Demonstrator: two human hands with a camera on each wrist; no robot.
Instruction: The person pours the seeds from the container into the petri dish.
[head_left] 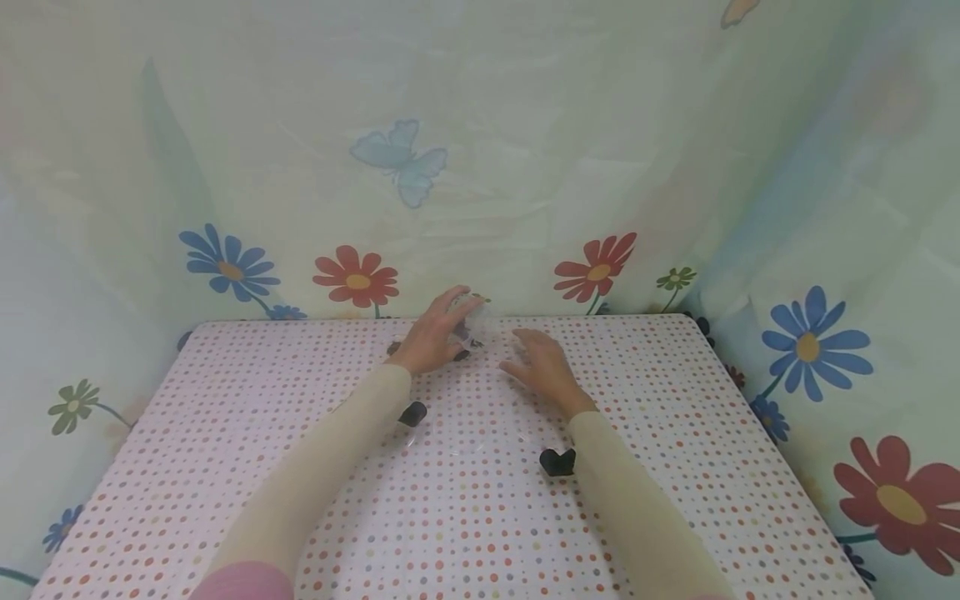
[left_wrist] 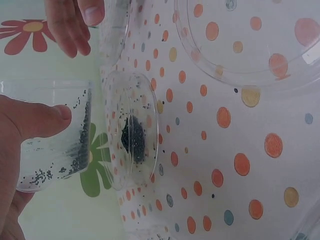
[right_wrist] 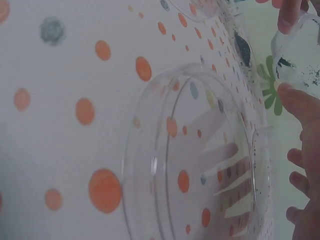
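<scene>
My left hand [head_left: 431, 337] grips a clear plastic cup [left_wrist: 55, 155], thumb across its near side. The cup is tipped on its side in the left wrist view, with small black grains [left_wrist: 80, 157] along its wall. Just beyond its rim, a clear round dish [left_wrist: 154, 120] on the table holds a dark heap of grains [left_wrist: 134, 140]. My right hand [head_left: 546, 367] hovers to the right of the cup with spread, loosely bent fingers and nothing in them. In the right wrist view its thumb [right_wrist: 295, 97] appears beside the cup; whether they touch I cannot tell.
A larger clear round dish [right_wrist: 160, 165] lies on the dotted tabletop [head_left: 450, 525] below my right hand. More clear dishware stands near the back edge. A flowered cloth [head_left: 487, 192] hangs right behind the table. Stray grains lie on the tabletop.
</scene>
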